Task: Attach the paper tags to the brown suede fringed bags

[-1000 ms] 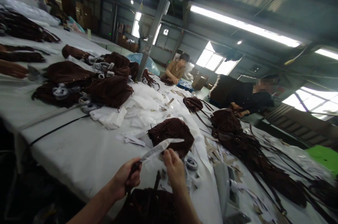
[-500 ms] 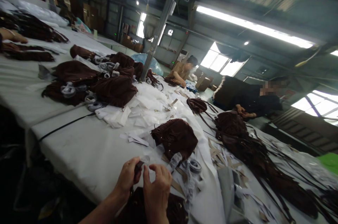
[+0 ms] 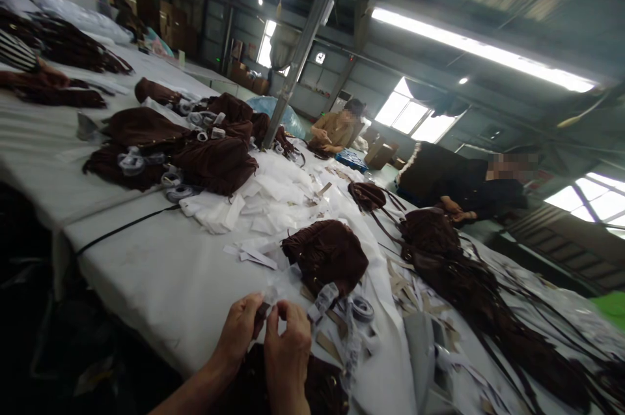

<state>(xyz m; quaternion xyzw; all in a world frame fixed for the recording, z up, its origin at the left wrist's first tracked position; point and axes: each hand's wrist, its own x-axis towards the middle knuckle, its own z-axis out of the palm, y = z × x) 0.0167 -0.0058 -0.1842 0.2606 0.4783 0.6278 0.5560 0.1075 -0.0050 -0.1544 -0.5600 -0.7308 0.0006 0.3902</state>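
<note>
Fluorescent tubes are glaring across a big workshop ceiling, and a long white counter is running from the lower middle of the frame away to the upper left. Down at the bottom centre, the left hand and the right hand are meeting thumb to thumb, both pinching a small clear plastic strip wrapped round the end of a dark strap. Each grip is closed on that wrapping, fingertips pressed together, with the wrapped end sitting just above the near edge of the counter. The strap is rising out of a brown suede bag lying below the hands, so its long axis is running bottom to top of the frame, its tip pointing up and slightly right toward another brown fringed bag in the centre.

By my reading, the wrapping is only partly dealt with: plastic is clinging to the tip, and a loose crinkled piece is trailing just right of the hands. Plenty looks left, too, with a heap of brown bags waiting at upper left beside white paper scraps, and tape rolls sitting near the right hand. Two other people are working at the far side, well apart.
</note>
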